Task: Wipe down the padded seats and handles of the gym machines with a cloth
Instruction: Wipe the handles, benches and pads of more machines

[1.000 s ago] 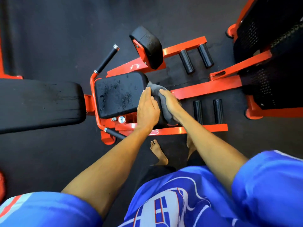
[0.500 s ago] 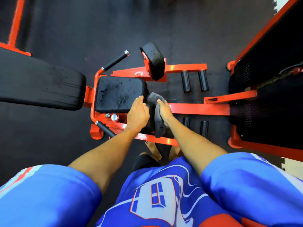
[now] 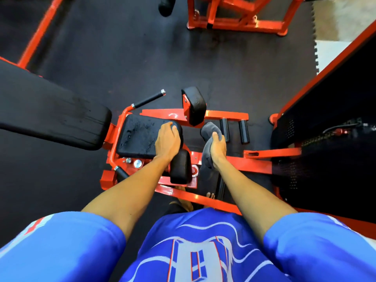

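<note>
Grey cloth (image 3: 209, 130), bunched in right hand (image 3: 218, 148), fingers curled round it, was held off black padded seat (image 3: 138, 137); left hand (image 3: 167, 142) cupped seat's end, fingers pressed together, probably steadying it for wiping

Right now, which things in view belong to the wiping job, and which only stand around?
Job: grey cloth in the right hand; seat pad, its edge gripped by the left hand; black handle; upright pad.
Not the job: rubber floor mat; far red frame; black perforated panel.
</note>
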The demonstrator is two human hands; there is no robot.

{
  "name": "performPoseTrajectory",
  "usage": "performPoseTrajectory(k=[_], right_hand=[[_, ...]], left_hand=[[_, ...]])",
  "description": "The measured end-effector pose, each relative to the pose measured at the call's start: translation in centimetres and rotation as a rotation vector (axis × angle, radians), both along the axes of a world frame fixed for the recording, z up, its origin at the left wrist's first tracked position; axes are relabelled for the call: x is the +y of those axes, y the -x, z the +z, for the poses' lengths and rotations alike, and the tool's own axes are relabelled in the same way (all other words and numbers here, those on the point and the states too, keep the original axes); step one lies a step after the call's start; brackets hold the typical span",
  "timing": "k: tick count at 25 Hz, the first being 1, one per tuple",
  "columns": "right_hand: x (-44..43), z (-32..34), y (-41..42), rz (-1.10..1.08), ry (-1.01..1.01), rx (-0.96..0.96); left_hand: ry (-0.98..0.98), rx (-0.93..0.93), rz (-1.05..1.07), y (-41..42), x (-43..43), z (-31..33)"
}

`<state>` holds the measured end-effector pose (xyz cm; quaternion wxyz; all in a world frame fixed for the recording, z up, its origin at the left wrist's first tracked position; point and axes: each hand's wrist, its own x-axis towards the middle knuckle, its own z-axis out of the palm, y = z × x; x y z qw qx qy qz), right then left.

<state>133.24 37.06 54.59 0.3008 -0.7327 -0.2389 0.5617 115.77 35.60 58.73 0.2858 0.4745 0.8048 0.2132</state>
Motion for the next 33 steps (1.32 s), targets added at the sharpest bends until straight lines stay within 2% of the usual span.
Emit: performPoseTrajectory(k=[7, 14, 16, 20, 23, 25, 28, 30, 33], right_hand=[[6.5, 2.9, 1.7, -0.018, -0.180, -0.122], [12.3, 3.4, 3.3, -0.011, -0.380, -0.282], [14.2, 2.9, 3.4, 0.092, -0.430, -0.321], [15.8, -0.9, 3.8, 0.457, -0.565, -0.329], [16.5, -3.5, 4.1, 0.632, -0.531, -0.419], [19.3, -2.7, 5.0, 0.670, -0.528, -0.398], [23.4, 0.4, 5.6, 0.710, -0.460, -0.269], [22.3, 0.4, 5.5, 0.693, -0.462, -0.239], [16.5, -2.3, 4.0, 0.697, -0.555, -0.330]], left_hand=[[-0.037, -0.089, -0.011, -0.2, 6.6, 0.6], [-0.057, -0.146, -0.133, -1.2, 12.0, -1.0], [-0.079, -0.171, -0.135, -1.3, 13.5, -1.6], [-0.124, -0.269, -0.020, -0.8, 16.8, -3.4], [-0.153, -0.327, 0.026, -1.8, 17.1, -4.8], [-0.184, -0.336, 0.050, -2.2, 17.1, -5.5], [-0.139, -0.324, 0.070, -2.5, 17.4, -5.6], [-0.111, -0.325, 0.098, -2.8, 17.6, -5.3], [-0.135, -0.344, 0.089, -2.6, 17.5, -5.2]])
